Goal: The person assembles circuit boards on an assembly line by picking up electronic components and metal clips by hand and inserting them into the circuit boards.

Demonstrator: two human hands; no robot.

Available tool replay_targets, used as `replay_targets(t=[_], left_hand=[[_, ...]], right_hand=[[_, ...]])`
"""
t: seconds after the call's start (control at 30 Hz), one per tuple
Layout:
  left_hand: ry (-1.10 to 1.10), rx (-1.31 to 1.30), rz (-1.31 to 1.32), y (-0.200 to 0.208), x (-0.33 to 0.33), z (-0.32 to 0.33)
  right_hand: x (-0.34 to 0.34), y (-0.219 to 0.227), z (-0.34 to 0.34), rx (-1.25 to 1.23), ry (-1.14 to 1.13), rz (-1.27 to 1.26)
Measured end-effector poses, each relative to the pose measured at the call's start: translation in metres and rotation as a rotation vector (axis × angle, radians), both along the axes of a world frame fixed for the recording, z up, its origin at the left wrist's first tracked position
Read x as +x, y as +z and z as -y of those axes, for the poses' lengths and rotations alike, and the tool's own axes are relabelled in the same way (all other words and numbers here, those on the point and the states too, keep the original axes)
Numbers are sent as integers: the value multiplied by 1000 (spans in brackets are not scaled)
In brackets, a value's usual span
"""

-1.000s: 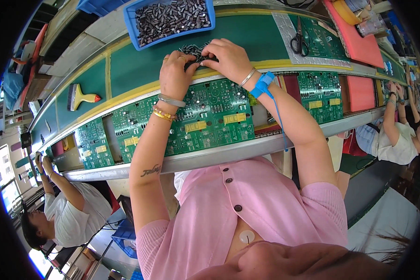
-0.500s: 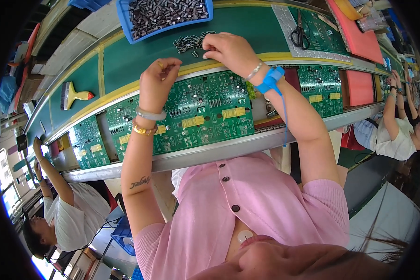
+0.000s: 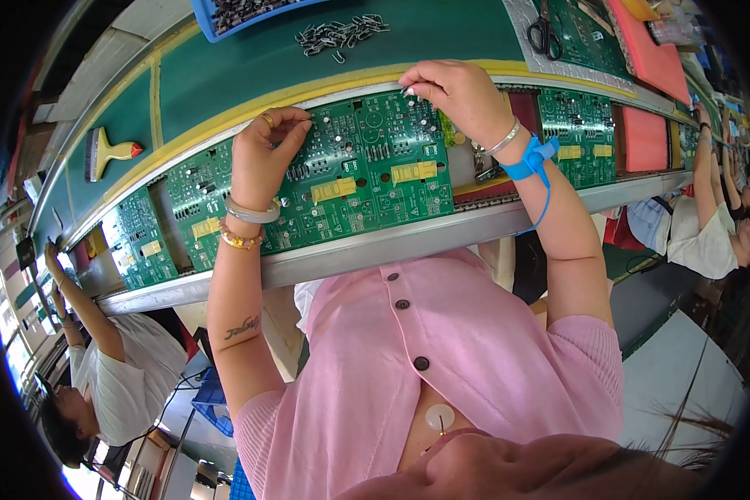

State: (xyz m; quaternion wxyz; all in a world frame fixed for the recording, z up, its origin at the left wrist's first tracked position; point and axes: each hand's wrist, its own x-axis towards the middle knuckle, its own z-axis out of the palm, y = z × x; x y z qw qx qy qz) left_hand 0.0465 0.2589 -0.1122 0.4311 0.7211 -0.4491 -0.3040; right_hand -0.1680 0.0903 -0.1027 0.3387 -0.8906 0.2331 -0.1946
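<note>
My right hand (image 3: pixel 465 98) is closed in a pinch over the far edge of a green circuit board (image 3: pixel 400 221), with a small dark capacitor (image 3: pixel 405 89) at its fingertips. Over the same row of boards, further left, my left hand (image 3: pixel 262 158) has thumb and forefinger together; what they hold, if anything, is too small to make out. The boards carry yellow blocks and many small parts. Beyond them a loose pile of capacitors (image 3: pixel 342 35) with wire legs lies on the green work surface (image 3: pixel 225 75).
A blue bin (image 3: pixel 212 25) full of capacitors stands at the back. A brush (image 3: pixel 112 154) lies left, black scissors (image 3: pixel 544 37) back right beside pink foam (image 3: pixel 654 54). A metal rail (image 3: pixel 375 242) runs along the near side. Other people work at far left and far right.
My right hand has drawn back from the capacitor pile to the board, carrying a capacitor. My left hand has come slightly nearer and left. The view has shifted.
</note>
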Motion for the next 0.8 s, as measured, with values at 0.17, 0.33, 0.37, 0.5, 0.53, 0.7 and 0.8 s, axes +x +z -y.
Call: replay_targets(t=[0.17, 0.33, 0.37, 0.5, 0.53, 0.7, 0.8], left_hand=[[-23, -8, 9, 0, -2, -1], [-30, -4, -3, 0, -4, 0], [-30, -11, 7, 0, -4, 0], [-41, -6, 4, -2, -3, 0], [-41, 4, 38, -2, -4, 0], [-38, -18, 60, -4, -3, 0], [-29, 1, 84, -4, -3, -2]], right_hand=[[8, -6, 0, -251, 87, 8], [10, -11, -2, -306, 119, -27], [10, -11, -2, -306, 119, -28], [12, -10, -2, -353, 166, -66], [13, -8, -1, -386, 185, -103], [20, -1, -5, -528, 248, -233], [18, -3, -4, -506, 268, -207]])
